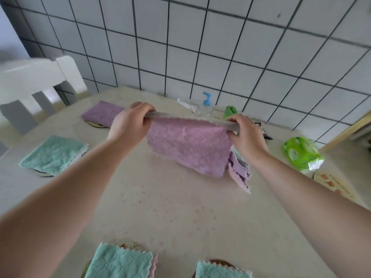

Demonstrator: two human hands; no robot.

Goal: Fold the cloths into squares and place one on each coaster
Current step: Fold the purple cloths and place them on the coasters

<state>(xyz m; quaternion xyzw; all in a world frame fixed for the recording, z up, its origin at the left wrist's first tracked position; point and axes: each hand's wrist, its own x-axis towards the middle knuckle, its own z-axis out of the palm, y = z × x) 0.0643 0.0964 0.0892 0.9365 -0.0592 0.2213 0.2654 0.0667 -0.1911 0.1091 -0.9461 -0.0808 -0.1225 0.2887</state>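
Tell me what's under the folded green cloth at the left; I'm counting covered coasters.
Under the folded green cloth, a dark-rimmed coaster peeks out at the near edge. The cloth covers the rest, so its pattern cannot be seen.

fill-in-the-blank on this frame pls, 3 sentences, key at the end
1. Both hands, left hand and right hand, hold up a fluffy ____ cloth.
2. The bare patterned round coaster lies at the table's ____ edge.
3. The green plastic packet lies ____ that coaster.

Missing words: pink; right; beyond
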